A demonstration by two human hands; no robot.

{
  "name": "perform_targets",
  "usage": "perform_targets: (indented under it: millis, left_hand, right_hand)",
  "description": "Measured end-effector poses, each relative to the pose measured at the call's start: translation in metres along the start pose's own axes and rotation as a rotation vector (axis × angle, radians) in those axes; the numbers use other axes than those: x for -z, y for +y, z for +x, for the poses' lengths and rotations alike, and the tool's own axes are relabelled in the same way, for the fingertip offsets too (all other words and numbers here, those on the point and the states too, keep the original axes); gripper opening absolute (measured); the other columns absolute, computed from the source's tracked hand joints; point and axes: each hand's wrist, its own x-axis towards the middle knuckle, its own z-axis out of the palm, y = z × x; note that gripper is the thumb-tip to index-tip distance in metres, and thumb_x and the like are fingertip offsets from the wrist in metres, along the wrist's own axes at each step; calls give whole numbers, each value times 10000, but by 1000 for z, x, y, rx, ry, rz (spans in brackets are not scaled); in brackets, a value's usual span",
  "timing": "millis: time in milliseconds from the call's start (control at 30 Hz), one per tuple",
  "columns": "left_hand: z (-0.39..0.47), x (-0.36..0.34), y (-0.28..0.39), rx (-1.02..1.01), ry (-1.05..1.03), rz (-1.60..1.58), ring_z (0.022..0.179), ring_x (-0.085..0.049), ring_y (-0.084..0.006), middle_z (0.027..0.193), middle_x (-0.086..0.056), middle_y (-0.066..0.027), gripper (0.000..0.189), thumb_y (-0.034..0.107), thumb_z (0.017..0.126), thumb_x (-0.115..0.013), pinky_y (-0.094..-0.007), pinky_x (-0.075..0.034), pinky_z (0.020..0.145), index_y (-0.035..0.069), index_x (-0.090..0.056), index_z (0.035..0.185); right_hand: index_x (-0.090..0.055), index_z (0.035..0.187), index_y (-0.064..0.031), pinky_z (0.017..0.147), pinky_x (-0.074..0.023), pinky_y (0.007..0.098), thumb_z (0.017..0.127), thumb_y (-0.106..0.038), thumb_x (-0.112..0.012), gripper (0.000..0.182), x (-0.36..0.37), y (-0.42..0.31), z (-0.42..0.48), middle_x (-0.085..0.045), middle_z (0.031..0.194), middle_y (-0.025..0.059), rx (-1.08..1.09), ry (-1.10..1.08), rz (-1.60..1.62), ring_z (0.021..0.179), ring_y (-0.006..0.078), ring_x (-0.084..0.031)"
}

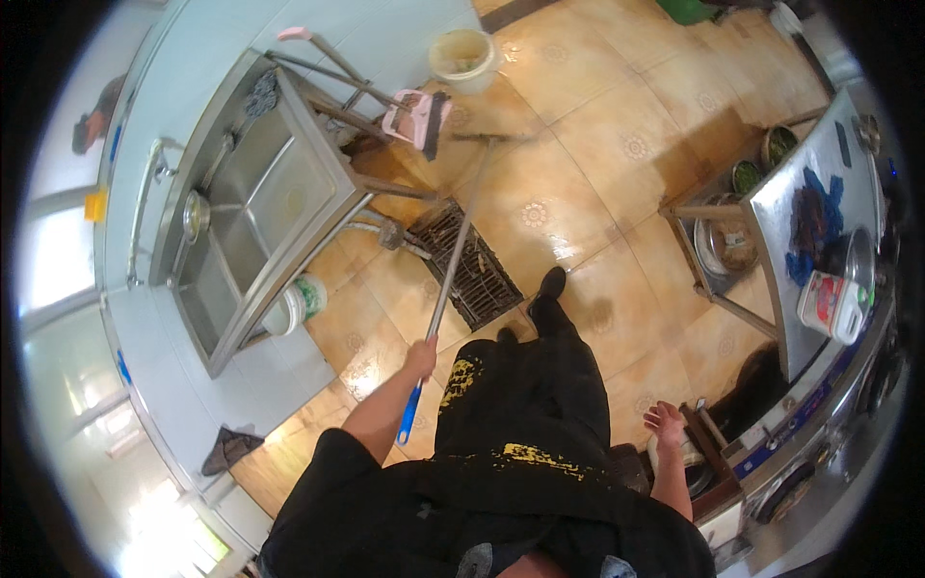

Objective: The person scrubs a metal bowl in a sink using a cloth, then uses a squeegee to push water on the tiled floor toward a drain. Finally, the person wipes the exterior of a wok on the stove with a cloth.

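Observation:
My left hand point(420, 360) is closed around the metal pole of a long-handled floor squeegee point(455, 249), just above its blue grip end. The squeegee's wide dark head lies on the wet tiled floor, beyond a metal floor drain grate point(470, 264) that the pole crosses over. To the right of my body, my right hand point(665, 423) hangs with its fingers apart and nothing in it, near a low brown frame. A pink brush or broom head point(415, 119) with dark bristles stands near the squeegee head.
At left is a stainless steel sink point(260, 195), with white buckets point(285, 312) beneath. A white bucket point(464, 58) stands by the wall. At right, a metal table point(780, 217) bears blue gloves or cloth point(820, 209) and a plastic jug point(831, 307); bowls sit on its lower shelf.

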Motion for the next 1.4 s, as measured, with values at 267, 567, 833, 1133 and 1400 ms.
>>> perform_targets:
  millis: [267,567,833,1133,1400]
  left_hand:
    - [-161,-42,-117,222,-117,5,488,-640,-342,693,-652,-237,677,574,1000,-415,-454,-514,473,-68,-625,956]
    - [-232,-138,-255,87,126,-158,562,-659,-333,680,-653,-202,632,578,943,-557,-428,-490,516,-37,-667,840]
    - [-385,-203,-318,315,83,-729,384,-441,-171,540,-478,-45,497,501,963,-589,-337,-320,360,32,-596,802]
    - [-370,-201,-291,702,32,-1311,379,-404,-156,518,-421,-29,547,556,976,-523,-321,-331,366,88,-490,694]
    - [-136,-149,-343,203,299,-1490,404,-494,-204,481,-515,-89,633,496,1037,-411,-342,-381,400,98,-491,550]
  right_hand:
    - [-566,1257,-21,683,-580,360,991,-220,-583,333,-56,-80,19,-676,1063,140,58,-169,-305,837,244,-710]
    - [-560,1246,-28,650,-579,349,968,-250,-612,360,-66,-101,49,-674,1039,129,157,-269,-468,809,249,-707]
    - [-575,1232,-32,657,-579,355,965,-250,-619,347,-126,-117,41,-671,1026,127,200,-400,-666,810,251,-704]
    - [-570,1239,-6,657,-573,335,969,-230,-602,352,-190,-171,16,-671,1029,133,335,-481,-793,789,228,-698]
    - [-565,1217,0,592,-559,336,992,-200,-581,302,-196,-235,56,-657,1010,139,299,-473,-874,774,244,-701]
